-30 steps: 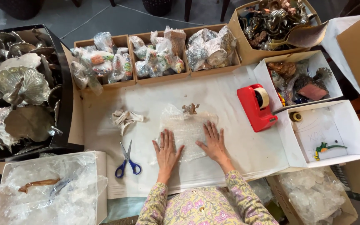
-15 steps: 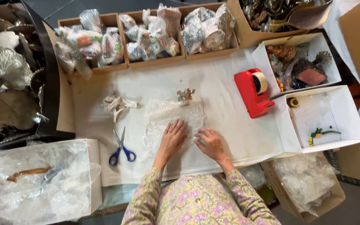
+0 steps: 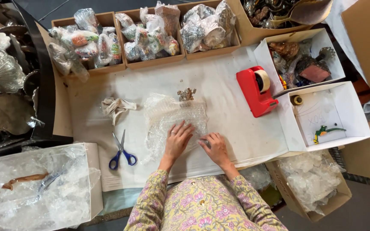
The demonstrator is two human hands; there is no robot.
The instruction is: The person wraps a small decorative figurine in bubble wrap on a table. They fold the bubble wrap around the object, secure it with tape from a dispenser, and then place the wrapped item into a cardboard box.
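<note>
On the bubble wrap point(image 3: 174, 115), left hand point(image 3: 177, 141) and right hand point(image 3: 213, 147) press flat, apart.

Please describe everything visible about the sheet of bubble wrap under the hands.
The bubble wrap is a clear, crinkled plastic sheet lying flat on the white paper-covered table. The left hand presses on its lower middle; the right hand rests at its lower right corner. A small metal figure sits at its upper edge.

My left hand point(image 3: 177, 141) wears a ring; at six o'clock, both arms carry long yellow sleeves point(image 3: 202, 205) printed with pink flowers.
</note>
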